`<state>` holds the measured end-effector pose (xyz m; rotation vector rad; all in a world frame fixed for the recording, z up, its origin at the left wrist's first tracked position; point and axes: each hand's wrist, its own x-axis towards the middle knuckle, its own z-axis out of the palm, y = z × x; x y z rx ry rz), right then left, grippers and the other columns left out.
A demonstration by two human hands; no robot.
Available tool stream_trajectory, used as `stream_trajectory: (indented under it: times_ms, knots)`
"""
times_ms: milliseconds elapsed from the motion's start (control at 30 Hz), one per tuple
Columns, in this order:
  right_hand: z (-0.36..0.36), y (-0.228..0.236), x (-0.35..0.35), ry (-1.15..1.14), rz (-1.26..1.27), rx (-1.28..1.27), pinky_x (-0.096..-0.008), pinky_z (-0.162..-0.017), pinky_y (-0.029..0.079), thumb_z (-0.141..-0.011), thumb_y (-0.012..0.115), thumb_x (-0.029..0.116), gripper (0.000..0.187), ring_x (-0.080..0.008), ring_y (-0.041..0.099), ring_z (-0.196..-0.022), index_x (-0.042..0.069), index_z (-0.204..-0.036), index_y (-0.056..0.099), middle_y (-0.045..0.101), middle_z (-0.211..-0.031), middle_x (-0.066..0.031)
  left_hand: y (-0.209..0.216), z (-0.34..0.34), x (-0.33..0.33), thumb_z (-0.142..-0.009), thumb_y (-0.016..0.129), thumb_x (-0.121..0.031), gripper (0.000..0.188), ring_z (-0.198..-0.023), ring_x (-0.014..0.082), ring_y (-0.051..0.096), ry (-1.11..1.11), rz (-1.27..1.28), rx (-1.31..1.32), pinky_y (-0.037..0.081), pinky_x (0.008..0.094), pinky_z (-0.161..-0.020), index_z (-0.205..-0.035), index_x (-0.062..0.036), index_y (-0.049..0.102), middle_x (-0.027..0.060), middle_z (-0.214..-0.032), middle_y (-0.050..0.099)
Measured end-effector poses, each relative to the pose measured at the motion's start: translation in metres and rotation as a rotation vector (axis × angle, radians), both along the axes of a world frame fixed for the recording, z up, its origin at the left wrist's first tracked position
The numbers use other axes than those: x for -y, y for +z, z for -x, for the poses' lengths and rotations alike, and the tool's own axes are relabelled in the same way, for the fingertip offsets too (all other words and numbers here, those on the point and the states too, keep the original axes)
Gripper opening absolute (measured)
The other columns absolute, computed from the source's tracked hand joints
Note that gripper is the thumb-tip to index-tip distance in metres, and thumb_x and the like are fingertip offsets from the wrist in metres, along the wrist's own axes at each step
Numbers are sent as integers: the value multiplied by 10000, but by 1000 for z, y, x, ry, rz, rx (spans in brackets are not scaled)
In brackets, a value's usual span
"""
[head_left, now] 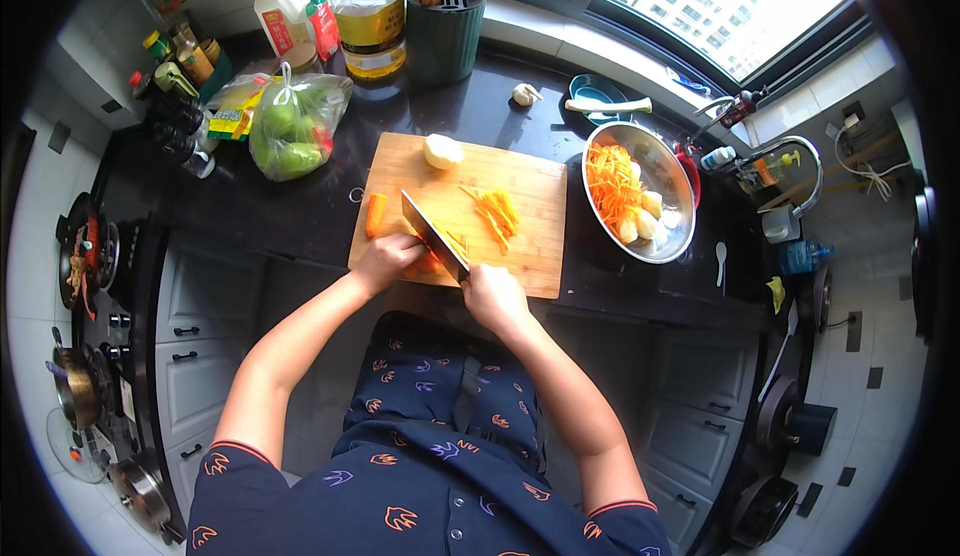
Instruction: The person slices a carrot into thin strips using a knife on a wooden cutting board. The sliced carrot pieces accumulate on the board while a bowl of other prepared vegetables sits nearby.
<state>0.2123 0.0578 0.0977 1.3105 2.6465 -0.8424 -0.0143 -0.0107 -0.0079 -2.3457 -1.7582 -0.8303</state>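
Note:
My right hand (497, 299) grips the handle of a cleaver (432, 228), its blade slanting across the wooden cutting board (540, 241). Against the blade's left side, the curled fingers of my left hand (385, 262) press down on carrot slices (426, 264), partly hidden beneath them. Thin carrot strips lie by the blade and in a loose pile (494, 218) to its right. A carrot piece (376, 214) rests just beyond my left hand. Near the board's far edge sits a pale, round peeled vegetable (442, 152), perhaps an onion.
Right of the board, a metal bowl (683, 171) holds shredded carrot (612, 184) and pale peeled pieces (648, 226). Behind are a garlic bulb (525, 94), an oil jug (368, 21) and a dark utensil holder (443, 44). A plastic bag of green vegetables (292, 131) stands left, a white spoon (721, 264) right.

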Motion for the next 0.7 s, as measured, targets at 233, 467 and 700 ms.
stream_trajectory:
  times_ms: [233, 467, 700]
  knots:
    - [14, -21, 3, -33, -74, 6, -520, -765, 567, -918, 615, 190, 172, -437, 698, -814, 36, -935, 688, 703, -834, -254, 7, -2, -6, -742, 724, -82, 216, -776, 250, 711, 15, -53, 8, 606, 358, -712, -954, -125, 735, 50, -861, 705]
    - [5, -19, -2, -9, -87, -66, -534, -751, 567, -926, 579, 182, 170, -437, 703, -803, 49, -940, 684, 706, -832, -245, 5, 2, -3, -783, 674, -90, 195, -862, 235, 702, 6, 7, 8, 604, 341, -734, -972, -116, 714, 32, -950, 698]
    - [-4, -7, -2, -2, -38, -63, -542, -753, 561, -932, 585, 206, 198, -445, 695, -802, 38, -931, 690, 697, -815, -256, 4, 4, -4, -775, 668, -97, 192, -877, 216, 693, -13, 20, -27, 601, 329, -714, -960, -119, 717, 18, -940, 700]
